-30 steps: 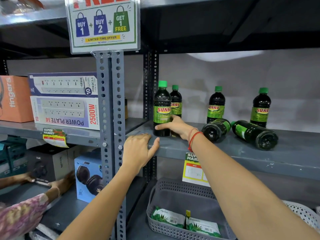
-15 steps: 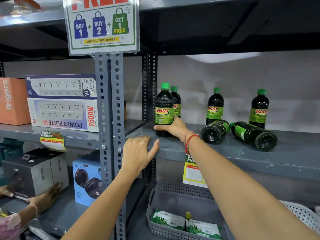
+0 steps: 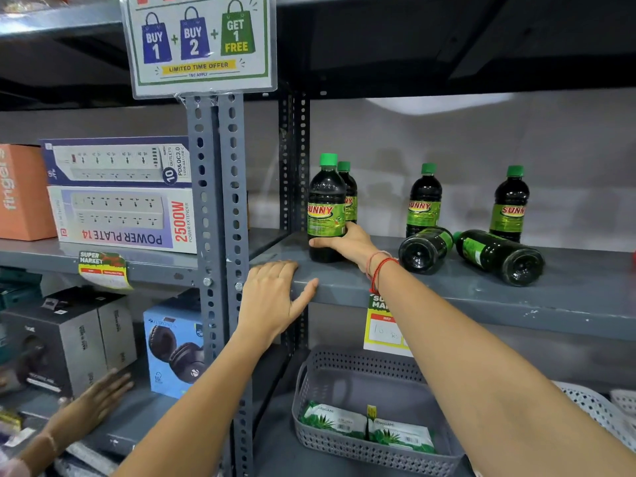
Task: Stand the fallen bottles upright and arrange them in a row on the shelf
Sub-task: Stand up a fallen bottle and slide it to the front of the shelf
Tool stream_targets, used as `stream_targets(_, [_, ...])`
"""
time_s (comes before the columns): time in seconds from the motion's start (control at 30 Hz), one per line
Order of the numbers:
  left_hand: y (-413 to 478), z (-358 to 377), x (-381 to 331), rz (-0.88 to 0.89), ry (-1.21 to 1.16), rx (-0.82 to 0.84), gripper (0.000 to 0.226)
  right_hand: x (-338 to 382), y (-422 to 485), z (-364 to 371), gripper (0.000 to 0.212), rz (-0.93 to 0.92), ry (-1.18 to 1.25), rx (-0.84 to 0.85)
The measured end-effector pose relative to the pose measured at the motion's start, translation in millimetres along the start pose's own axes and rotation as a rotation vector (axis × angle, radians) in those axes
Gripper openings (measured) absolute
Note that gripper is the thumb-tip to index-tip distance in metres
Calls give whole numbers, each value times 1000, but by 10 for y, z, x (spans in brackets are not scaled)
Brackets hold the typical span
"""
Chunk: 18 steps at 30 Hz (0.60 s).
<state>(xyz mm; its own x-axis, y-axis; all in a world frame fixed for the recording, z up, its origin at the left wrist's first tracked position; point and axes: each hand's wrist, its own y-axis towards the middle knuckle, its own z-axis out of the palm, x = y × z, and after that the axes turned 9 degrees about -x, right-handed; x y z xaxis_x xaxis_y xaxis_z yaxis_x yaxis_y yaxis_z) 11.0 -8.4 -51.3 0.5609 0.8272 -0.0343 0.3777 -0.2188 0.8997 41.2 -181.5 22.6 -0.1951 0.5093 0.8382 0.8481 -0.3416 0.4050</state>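
Note:
Dark bottles with green caps and green SUNNY labels stand on the grey shelf (image 3: 481,294). My right hand (image 3: 347,244) grips the lower part of the front left bottle (image 3: 326,201), which stands upright near the shelf's left end. A second upright bottle (image 3: 349,191) is right behind it. Two more stand further right, one bottle (image 3: 424,197) and another bottle (image 3: 510,201). Two fallen bottles lie in front of those, bottoms toward me: a left fallen bottle (image 3: 426,247) and a right fallen bottle (image 3: 499,256). My left hand (image 3: 272,297) rests flat on the shelf's front edge, holding nothing.
A perforated steel upright (image 3: 220,208) with an offer sign (image 3: 199,43) divides the shelves. Power strip boxes (image 3: 120,201) sit on the left shelf. Below are a grey basket (image 3: 371,407) with packets, a headphone box (image 3: 172,346), and another person's hand (image 3: 89,404).
My right hand has slid the front left bottle slightly and closed more firmly round its base. The other person's hand at lower left has moved along the lower shelf.

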Motion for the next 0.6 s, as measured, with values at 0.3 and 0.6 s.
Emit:
stream_targets(0.3, [21, -50, -23, -19, 69, 118, 77, 70, -269, 8, 74, -72, -8, 38])
stream_targets(0.6, [29, -70, -51, -63, 107, 217, 93, 171, -522, -60, 50, -59, 48, 120])
